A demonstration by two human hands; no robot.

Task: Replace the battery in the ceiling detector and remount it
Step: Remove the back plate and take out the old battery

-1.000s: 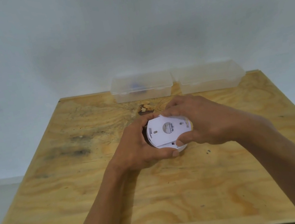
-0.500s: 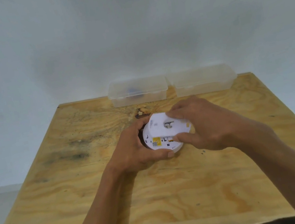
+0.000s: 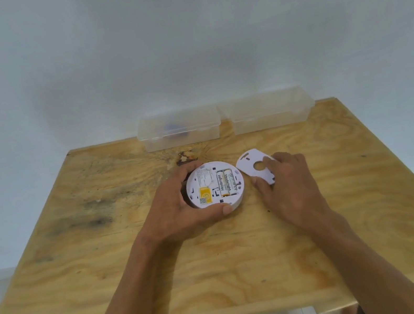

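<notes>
The round white detector (image 3: 206, 184) lies back side up on the plywood table (image 3: 107, 257). My left hand (image 3: 176, 209) grips it around its left and front rim. Two batteries (image 3: 226, 182) marked Heybright sit side by side in its open bay, beside a yellow label. Just to the right, my right hand (image 3: 288, 184) pinches the flat white mounting plate (image 3: 253, 168), which has a round hole and rests low on the table next to the detector.
Two clear plastic lidded boxes stand at the table's far edge: the left box (image 3: 180, 128) holds something blue, the right box (image 3: 266, 110) looks empty. A dark knot (image 3: 185, 156) marks the wood behind the detector. A white wall rises behind.
The white plate has come off the detector's back and moved to the right in my right hand, exposing the batteries. My left hand still holds the detector body.
</notes>
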